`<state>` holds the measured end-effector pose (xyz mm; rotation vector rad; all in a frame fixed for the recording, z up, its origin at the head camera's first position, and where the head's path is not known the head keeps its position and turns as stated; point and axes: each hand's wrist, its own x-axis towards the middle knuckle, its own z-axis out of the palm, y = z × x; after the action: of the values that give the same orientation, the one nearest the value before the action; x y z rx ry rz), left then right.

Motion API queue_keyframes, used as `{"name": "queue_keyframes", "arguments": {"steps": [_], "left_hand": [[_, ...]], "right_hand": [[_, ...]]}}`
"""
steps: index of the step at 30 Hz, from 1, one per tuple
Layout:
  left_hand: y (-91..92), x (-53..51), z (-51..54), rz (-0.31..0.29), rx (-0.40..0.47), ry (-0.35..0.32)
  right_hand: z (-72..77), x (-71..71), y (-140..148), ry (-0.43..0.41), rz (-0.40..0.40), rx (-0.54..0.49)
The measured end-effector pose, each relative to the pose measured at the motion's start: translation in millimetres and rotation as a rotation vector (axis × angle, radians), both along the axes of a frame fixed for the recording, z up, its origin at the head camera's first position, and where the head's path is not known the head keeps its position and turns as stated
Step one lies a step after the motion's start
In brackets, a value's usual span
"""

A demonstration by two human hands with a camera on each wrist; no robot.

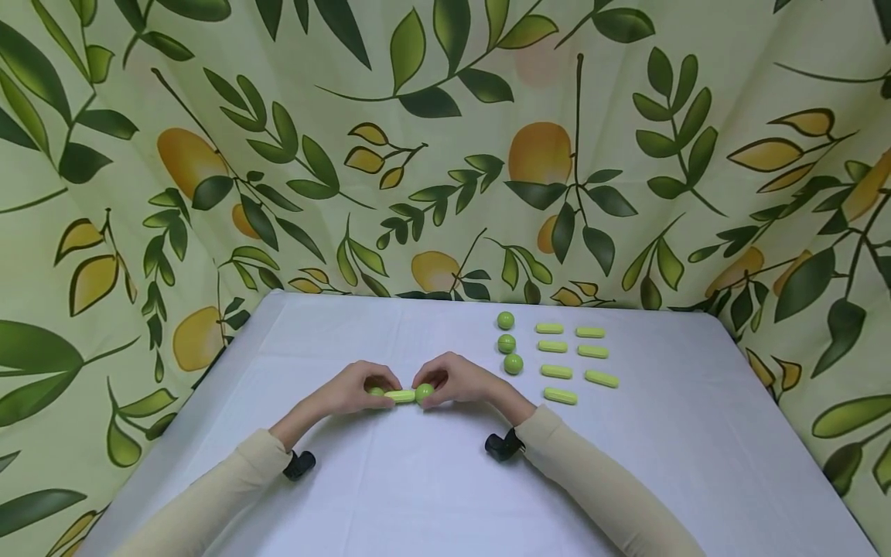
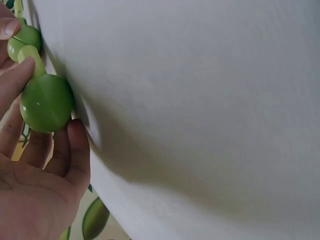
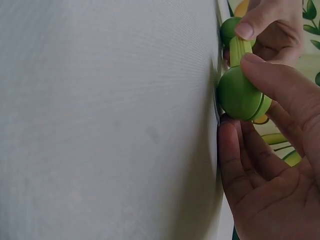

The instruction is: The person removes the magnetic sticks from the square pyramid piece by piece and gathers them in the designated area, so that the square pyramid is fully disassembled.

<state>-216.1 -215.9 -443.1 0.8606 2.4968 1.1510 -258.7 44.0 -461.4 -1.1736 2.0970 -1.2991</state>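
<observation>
A light-green ribbed rod [image 1: 400,396] joins or touches a green ball at each end, low over the white table. My left hand [image 1: 355,388] holds the left ball [image 2: 47,102], fingers curled beneath it and the thumb on the rod's near end. At the other end, my right hand [image 1: 455,379] grips the right ball [image 1: 424,394], which has a groove round it. The right wrist view shows that thumb where ball and rod meet. Whether the rod is seated inside either ball is hidden.
Right of the hands, three loose green balls [image 1: 506,343] stand in a column. Beside them lie several light-green rods [image 1: 557,371] in two columns. The white-covered table [image 1: 418,495] ends at a leaf-patterned curtain [image 1: 445,155]. A black camera is strapped to each wrist.
</observation>
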Motion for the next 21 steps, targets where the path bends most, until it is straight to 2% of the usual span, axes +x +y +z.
{"name": "queue_keyframes", "arguments": {"steps": [5, 13, 21], "left_hand": [[-1.8, -0.3, 1.0, 0.0, -0.012, 0.024], [-2.1, -1.4, 1.0, 0.005, -0.016, 0.017], [-3.3, -2.8, -1.4, 0.027, -0.023, -0.001]], "right_hand": [[1.6, 1.2, 0, -0.017, 0.022, 0.011], [4.1, 2.9, -1, -0.019, 0.073, 0.013], [6.3, 4.2, 16, 0.007, -0.002, -0.001]]}}
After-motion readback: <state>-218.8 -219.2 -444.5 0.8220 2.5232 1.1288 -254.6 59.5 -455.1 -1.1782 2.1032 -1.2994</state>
